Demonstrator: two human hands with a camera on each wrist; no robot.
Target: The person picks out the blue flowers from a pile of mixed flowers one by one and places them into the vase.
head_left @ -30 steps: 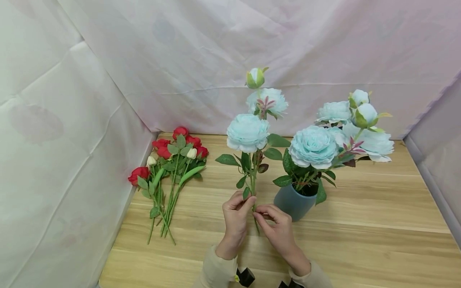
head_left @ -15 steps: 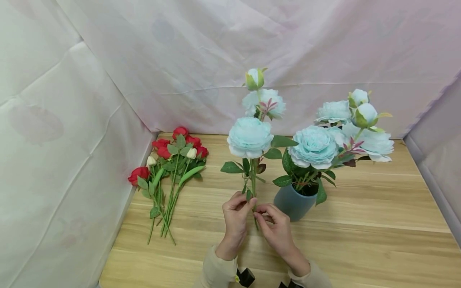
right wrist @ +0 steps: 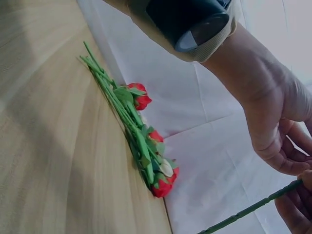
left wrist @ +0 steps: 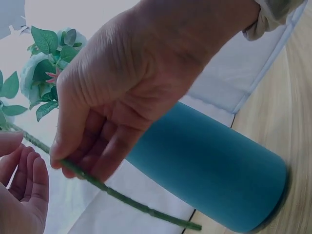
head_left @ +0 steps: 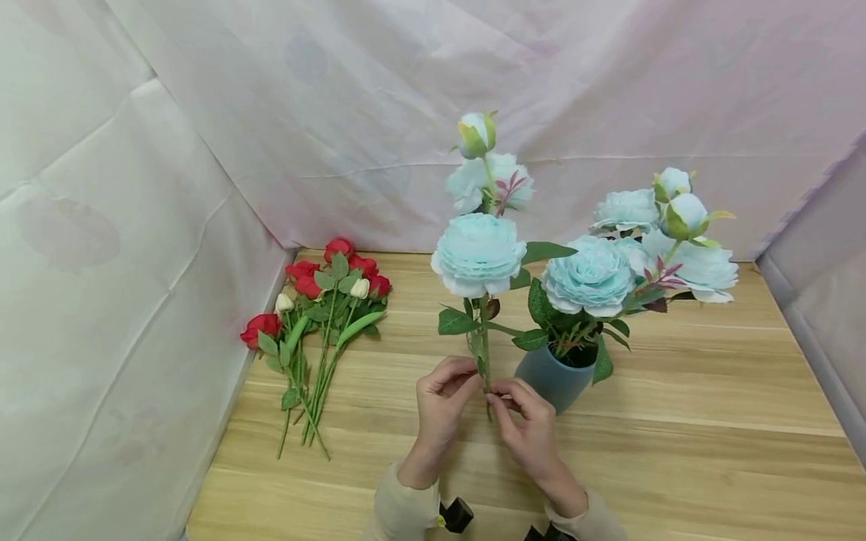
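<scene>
Left hand (head_left: 440, 394): pinching the blue flower stem (head_left: 484, 353) low down.
Right hand (head_left: 528, 421): pinching it too, just beside.
Stem axis: standing upright, blooms at 12 o'clock.
Vase (head_left: 551, 379): sitting at 2 o'clock of the right hand, nearer it.

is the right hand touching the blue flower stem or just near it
Touching. In the left wrist view the right hand pinches the green stem between thumb and fingertips, no gap showing. The head view agrees, with the left hand on the stem too.

Your hands, left hand (head_left: 440, 394) and right hand (head_left: 528, 421), now hold the blue flower stem (head_left: 484, 353) higher and slightly toward 3 o'clock, nearer the blue vase (head_left: 551, 379). Its big bloom (head_left: 477, 254) has turned and risen, and the top bud (head_left: 476, 135) sits higher.
</scene>
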